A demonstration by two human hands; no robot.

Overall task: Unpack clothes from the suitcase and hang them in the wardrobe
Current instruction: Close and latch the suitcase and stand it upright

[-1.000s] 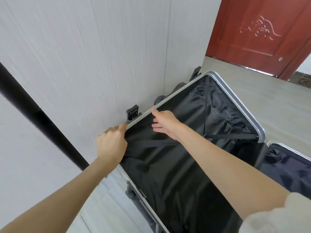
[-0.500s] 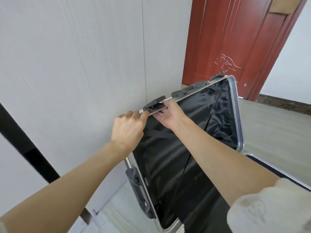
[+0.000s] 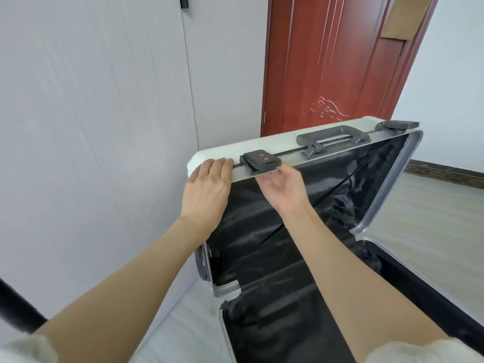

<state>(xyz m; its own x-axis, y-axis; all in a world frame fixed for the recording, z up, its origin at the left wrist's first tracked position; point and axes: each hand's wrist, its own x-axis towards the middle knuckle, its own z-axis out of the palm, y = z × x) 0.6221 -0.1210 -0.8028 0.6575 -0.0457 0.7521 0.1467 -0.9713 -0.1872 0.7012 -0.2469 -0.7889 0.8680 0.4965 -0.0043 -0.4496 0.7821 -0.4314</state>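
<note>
A pale grey wardrobe front (image 3: pixel 104 127) fills the left of the view, with the open suitcase (image 3: pixel 301 244) standing just beside it on the light floor (image 3: pixel 432 218). Behind the suitcase is a red door (image 3: pixel 327 61). The suitcase's raised half is tipped up near upright, its black lining (image 3: pixel 340 195) facing the person; the other half (image 3: pixel 301 331) lies low, nearer the camera, and is also lined in black. No clothes can be seen in the parts of either half that show. Along the top edge of the raised half run a dark carry handle (image 3: pixel 332 134) and, left of it, a dark latch (image 3: pixel 262 161). The left hand (image 3: pixel 209 187) lies flat over the top edge at the suitcase's left corner, fingers extended and pressed on the rim rather than clenched. The right hand (image 3: pixel 282 184) is palm-up just under the latch, its fingers loosely curled toward the latch's underside; whether they actually grip it is hard to tell.
</note>
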